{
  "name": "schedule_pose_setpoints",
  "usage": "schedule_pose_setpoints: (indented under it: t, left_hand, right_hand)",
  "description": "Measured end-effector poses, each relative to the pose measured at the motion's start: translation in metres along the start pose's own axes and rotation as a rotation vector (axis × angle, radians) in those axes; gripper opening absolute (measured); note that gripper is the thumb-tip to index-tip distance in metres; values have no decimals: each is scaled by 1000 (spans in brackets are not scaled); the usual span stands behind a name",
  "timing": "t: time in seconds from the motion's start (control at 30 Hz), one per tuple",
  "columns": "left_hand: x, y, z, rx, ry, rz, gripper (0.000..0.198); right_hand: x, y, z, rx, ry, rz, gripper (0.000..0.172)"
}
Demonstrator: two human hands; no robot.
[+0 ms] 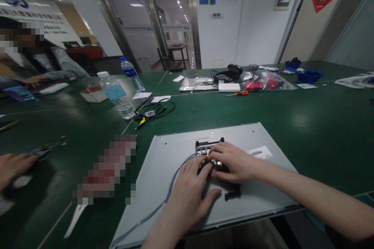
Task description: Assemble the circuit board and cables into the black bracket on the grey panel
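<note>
Before me lies a flat light-grey metal panel (178,149) with a black plastic bracket (201,148) near its middle. A smaller black clip-like piece (233,195) sits nearer to me. My left hand (191,184) rests over the panel, its fingertips touching a dark part (201,166) and its thumb spread away. My right hand (233,161) curls its fingers and thumb around that same dark part, which is mostly hidden, so its kind is unclear. A grey cable (171,184) runs from the bracket area past my left wrist to the panel's lower-left corner. A white label (261,151) shows beyond my right wrist.
Two water bottles (115,95) and a coiled black cable (159,107) stand at the left on the green table (198,111). Farther back are an orange-handled screwdriver (241,93), bagged red parts (265,82) and a blue tray (309,75). Another person's hand (14,167) is at far left.
</note>
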State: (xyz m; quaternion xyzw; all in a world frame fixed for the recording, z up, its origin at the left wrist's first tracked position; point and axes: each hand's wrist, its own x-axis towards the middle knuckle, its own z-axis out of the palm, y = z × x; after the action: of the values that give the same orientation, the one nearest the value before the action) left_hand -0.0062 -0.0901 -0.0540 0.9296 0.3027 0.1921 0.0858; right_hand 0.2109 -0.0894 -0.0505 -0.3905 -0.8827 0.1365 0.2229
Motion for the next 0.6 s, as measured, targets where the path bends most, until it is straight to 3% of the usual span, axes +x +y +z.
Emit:
schedule_pose_setpoints:
  t: [0.6]
  left_hand:
    - [2,-3,4,36,3,26,40]
  right_hand:
    - [-1,3,1,20,22,-26,41]
